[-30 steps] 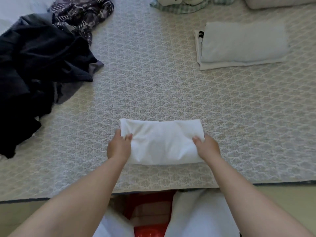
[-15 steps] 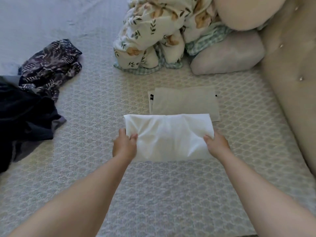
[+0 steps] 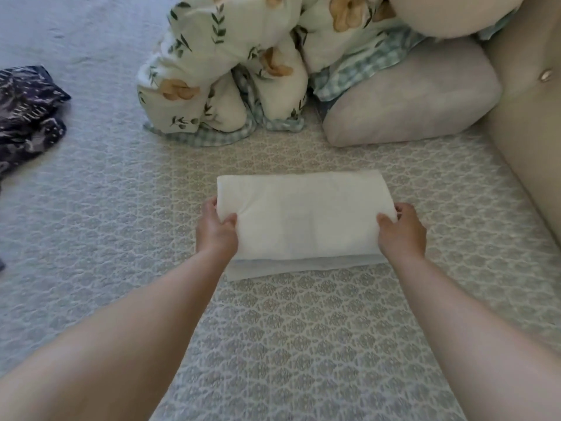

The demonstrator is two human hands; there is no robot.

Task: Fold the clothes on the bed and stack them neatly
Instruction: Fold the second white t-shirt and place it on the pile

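the white folded cloth (image 3: 303, 217) sits on top of a small stack of folded clothes (image 3: 291, 267) in the middle of the bed (image 3: 303, 329). only the thin front edge of the stack peeks out from under it.

the left hand (image 3: 216, 232) holds the left end of the white cloth. its thumb lies on top and its fingers curl around the side edge, so it is closed on the cloth. the right hand (image 3: 402, 230) holds the right end the same way, thumb on top and fingers tucked around the edge. both arms reach straight out from the bottom of the view.

behind the stack there is a bunched up flower blanket (image 3: 230, 65) with a blue check lining. a pale gray pillow (image 3: 409, 104) lies just beside it on the right. a tan padded headboard (image 3: 528, 123) runs along the right side.

far off to the left, well apart from the stack, a dark patterned garment (image 3: 27, 113) lies crumpled on the bed.
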